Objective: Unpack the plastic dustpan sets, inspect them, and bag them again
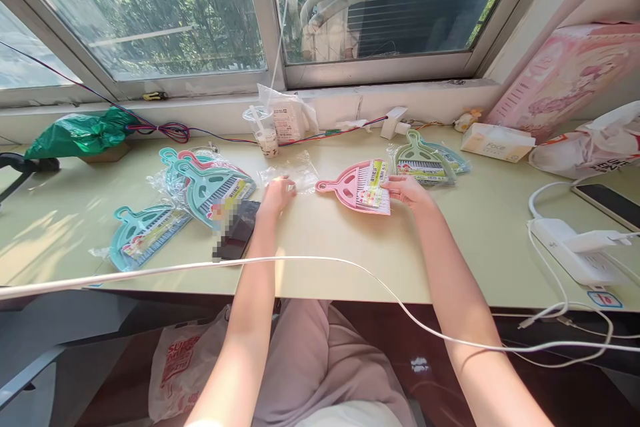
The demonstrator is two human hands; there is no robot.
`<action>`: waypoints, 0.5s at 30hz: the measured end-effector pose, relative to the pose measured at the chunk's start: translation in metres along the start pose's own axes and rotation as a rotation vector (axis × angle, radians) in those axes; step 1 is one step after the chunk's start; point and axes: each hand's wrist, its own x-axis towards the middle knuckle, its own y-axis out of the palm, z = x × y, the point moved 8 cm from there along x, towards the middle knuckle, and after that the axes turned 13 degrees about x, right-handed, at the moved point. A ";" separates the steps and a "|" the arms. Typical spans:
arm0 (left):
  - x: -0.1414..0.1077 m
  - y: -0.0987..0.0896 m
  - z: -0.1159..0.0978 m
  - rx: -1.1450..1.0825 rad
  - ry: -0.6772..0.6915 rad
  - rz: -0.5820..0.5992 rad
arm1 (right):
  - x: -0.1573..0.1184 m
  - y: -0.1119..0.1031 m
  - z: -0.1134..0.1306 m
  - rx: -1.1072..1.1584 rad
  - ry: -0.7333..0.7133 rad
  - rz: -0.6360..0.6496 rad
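Plainly, the right hand holds the broad bristle end of a pink plastic dustpan-and-brush set with a printed card, fingers drawn narrow at its edge. That set lies midway along the cream-coloured table, and I take it as my clock's centre. At nine o'clock the left hand is loosely curled at a crumpled clear plastic bag; whether it pinches the film, I cannot tell.

To my eye, the card could crease or tear if the right fingers press too hard, and the flimsy bag could cling to the skin. A stray sweep of the left hand could topple the clear plastic drink cup with a straw at ten o'clock. The long white cable at six could snag a forearm.

Counting up: one pink set in hand; at nine, a heap of wrapped sets showing at least three, two turquoise and one coral; between eight and nine, one more turquoise set; at two, one green set and one blue set; one cup, one bag.
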 end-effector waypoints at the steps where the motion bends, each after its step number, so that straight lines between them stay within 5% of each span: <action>1: 0.000 -0.001 -0.003 0.044 0.006 -0.004 | -0.001 0.002 0.001 0.008 -0.018 0.006; 8: -0.001 -0.008 -0.025 0.181 0.005 -0.111 | -0.014 0.033 0.000 0.020 -0.072 0.093; 15: -0.004 -0.014 -0.025 0.175 -0.030 -0.213 | -0.019 0.048 -0.003 0.032 -0.120 0.107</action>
